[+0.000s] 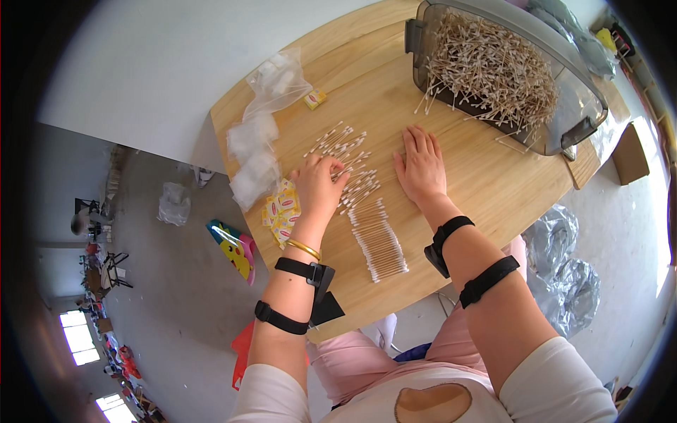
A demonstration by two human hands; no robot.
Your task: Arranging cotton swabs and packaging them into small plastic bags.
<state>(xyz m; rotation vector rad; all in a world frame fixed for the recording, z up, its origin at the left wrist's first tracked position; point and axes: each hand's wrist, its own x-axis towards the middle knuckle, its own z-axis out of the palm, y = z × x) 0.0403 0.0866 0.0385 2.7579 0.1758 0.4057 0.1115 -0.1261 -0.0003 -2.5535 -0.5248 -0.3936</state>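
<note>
Left of centre, clear plastic bags (pixel 255 144) lie in a loose stack along the left edge of the wooden tabletop (pixel 493 176). Just below them sits a heap of small yellow-and-red sachets (pixel 281 211), with one more yellow sachet (pixel 315 99) higher up. The left hand (pixel 317 185) rests with fingers curled onto scattered cotton swabs (pixel 345 158) at mid-frame, pinching a few. Below it, a neat row of swabs (pixel 379 241) lies side by side. The right hand (pixel 421 168) lies open and flat on the wood, holding nothing. At upper right, a clear plastic bin (pixel 564 92) holds a dense pile of loose swabs (pixel 493 70).
</note>
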